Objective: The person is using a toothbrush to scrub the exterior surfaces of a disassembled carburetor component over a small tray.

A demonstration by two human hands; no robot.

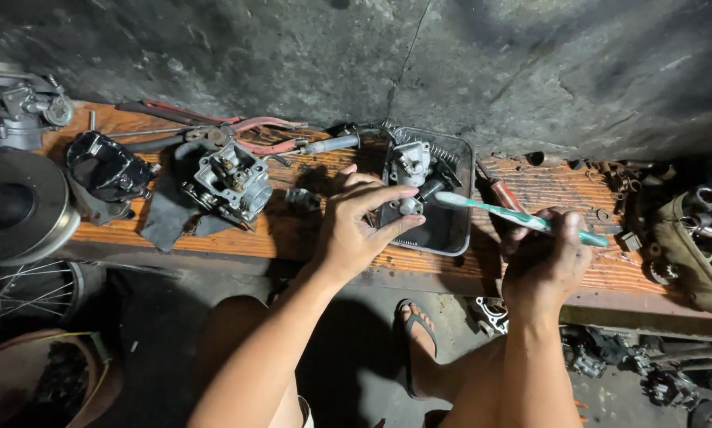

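Hands work over a worn orange wooden desk (308,230) set against a dark concrete wall. The left hand (356,226) pinches a small grey metal part (408,206) between thumb and fingertips, holding it just above a shallow dark metal tray (451,230). The right hand (548,257) is clenched around the handle of a green and white toothbrush (514,214), whose bristled head points left and meets the small part over the tray. Inside the tray, near its far wall, lies a silver carburetor body (411,162) with a coiled spring (443,152) beside it; what else sits in the tray is hard to tell in the dim light.

To the left of the tray, a second carburetor (233,181) rests on a black rag (166,218), well apart from the hands. Farther left sits a black engine part (106,170), and at the desk's left end a round metal pulley (23,206). Red-handled pliers (229,127) lie along the back edge by the wall. A red-handled screwdriver (500,190) lies just right of the tray, partly under the toothbrush. Small nuts and fittings (625,178) are scattered at the right end. Below the desk, a foot in a sandal (415,333) stands on the floor.
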